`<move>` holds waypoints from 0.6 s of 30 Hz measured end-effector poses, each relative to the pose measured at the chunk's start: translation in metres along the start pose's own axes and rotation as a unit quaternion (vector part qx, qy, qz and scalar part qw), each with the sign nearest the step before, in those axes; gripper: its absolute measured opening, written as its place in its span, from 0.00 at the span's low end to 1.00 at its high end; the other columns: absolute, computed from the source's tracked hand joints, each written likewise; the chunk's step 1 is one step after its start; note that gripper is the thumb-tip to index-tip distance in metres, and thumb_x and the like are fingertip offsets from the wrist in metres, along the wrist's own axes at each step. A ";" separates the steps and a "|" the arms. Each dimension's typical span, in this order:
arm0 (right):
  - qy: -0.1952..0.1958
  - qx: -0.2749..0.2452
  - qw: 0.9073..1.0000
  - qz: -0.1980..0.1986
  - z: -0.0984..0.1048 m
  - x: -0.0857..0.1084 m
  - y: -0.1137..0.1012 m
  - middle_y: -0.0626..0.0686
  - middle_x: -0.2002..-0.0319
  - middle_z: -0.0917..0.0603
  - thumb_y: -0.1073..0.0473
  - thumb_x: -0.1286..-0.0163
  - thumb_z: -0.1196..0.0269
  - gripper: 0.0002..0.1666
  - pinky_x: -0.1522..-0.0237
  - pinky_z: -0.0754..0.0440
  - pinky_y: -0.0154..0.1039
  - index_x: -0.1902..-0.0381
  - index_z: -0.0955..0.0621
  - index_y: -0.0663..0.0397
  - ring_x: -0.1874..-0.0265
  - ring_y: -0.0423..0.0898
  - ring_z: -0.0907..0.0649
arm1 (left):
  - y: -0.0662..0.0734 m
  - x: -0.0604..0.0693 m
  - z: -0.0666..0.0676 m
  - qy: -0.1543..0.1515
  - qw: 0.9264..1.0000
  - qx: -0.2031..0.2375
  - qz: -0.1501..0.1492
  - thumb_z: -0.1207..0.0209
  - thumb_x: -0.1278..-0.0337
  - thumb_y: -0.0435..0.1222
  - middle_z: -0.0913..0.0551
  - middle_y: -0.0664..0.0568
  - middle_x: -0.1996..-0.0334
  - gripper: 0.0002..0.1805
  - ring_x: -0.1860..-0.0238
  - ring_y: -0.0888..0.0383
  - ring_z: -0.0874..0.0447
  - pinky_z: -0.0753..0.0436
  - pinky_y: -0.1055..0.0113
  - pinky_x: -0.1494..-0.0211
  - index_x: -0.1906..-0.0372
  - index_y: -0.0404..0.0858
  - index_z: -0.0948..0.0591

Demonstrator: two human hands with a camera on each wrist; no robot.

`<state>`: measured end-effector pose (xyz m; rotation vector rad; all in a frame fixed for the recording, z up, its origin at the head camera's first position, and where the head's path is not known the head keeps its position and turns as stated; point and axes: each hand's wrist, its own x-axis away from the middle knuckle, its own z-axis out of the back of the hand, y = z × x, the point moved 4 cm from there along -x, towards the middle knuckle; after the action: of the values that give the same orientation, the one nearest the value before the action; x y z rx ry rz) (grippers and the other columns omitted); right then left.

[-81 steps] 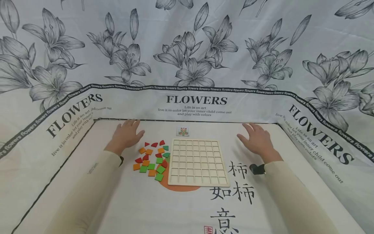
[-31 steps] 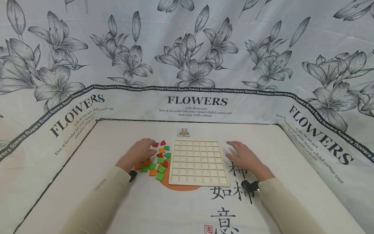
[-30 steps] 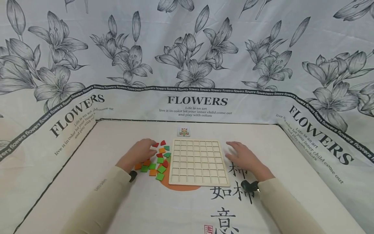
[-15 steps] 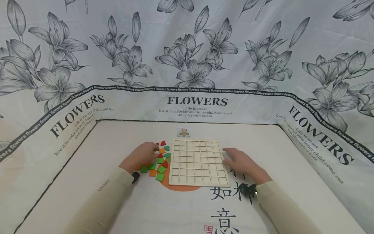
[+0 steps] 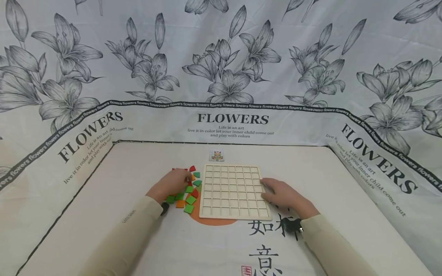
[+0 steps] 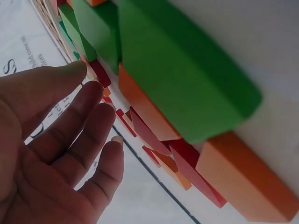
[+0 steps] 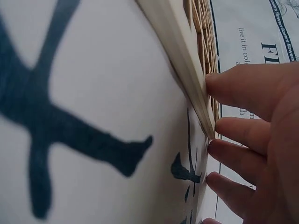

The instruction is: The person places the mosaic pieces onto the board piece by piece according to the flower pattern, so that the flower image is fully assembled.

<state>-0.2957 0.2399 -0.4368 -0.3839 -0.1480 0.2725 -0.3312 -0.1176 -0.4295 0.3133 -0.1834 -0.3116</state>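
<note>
My left hand [image 5: 169,184] hovers over a loose pile of coloured tiles, its fingers slightly bent and the thumb close to the index finger. No tile shows clearly between those fingertips in the left wrist view. Below it lie green squares [image 5: 188,209], orange squares [image 5: 180,204], red rounded pieces [image 5: 195,193] and teal pieces [image 5: 197,183]; the hand hides some of them. Right of the pile lies a pale wooden grid board [image 5: 235,191] with bare cells. My right hand [image 5: 283,191] rests its thumb and fingertips at the board's right edge, fingers spread.
A small card [image 5: 216,155] with a flower pattern lies behind the board. The table cloth [image 5: 193,249] bears an orange print and dark written characters. A flower-printed curtain [image 5: 235,134] closes off the back and sides.
My left hand has come in from the table's far left and moved right over the tiles. My right hand has come nearer and leftward to the board's edge. The board stays put.
</note>
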 end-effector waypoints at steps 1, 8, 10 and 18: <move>0.000 0.002 1.000 0.001 0.000 0.000 0.000 0.62 0.29 0.34 0.50 0.31 0.43 0.36 0.31 0.38 0.58 0.29 0.35 0.57 0.29 0.63 0.36 | 0.000 0.000 -0.001 -0.001 1.000 0.001 0.000 0.42 0.35 0.36 0.16 0.53 0.54 0.07 0.59 0.57 0.25 0.22 0.68 0.59 0.56 0.43 0.16; 0.003 0.006 1.000 0.004 -0.001 0.001 0.000 0.62 0.29 0.35 0.49 0.31 0.42 0.36 0.31 0.37 0.57 0.29 0.35 0.57 0.29 0.63 0.36 | -0.002 -0.003 -0.003 -0.017 1.000 0.008 0.014 0.44 0.34 0.35 0.18 0.54 0.50 0.10 0.52 0.55 0.26 0.23 0.65 0.52 0.55 0.47 0.15; 0.003 0.008 1.000 0.004 -0.002 0.001 0.000 0.62 0.29 0.35 0.49 0.31 0.42 0.36 0.31 0.37 0.58 0.29 0.35 0.57 0.29 0.63 0.36 | -0.001 -0.004 -0.002 -0.023 1.000 0.007 0.016 0.44 0.34 0.35 0.19 0.55 0.50 0.11 0.51 0.55 0.27 0.23 0.64 0.51 0.53 0.48 0.15; -0.001 0.008 1.000 0.001 -0.002 0.003 0.000 0.62 0.29 0.35 0.48 0.31 0.43 0.36 0.31 0.38 0.58 0.29 0.35 0.55 0.29 0.63 0.37 | -0.004 -0.003 -0.001 -0.036 0.998 0.010 0.044 0.40 0.37 0.39 0.21 0.55 0.53 0.12 0.52 0.56 0.27 0.21 0.66 0.53 0.50 0.48 0.17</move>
<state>-0.2926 0.2400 -0.4383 -0.3679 -0.1474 0.2753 -0.3353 -0.1199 -0.4323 0.3139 -0.2702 -0.2345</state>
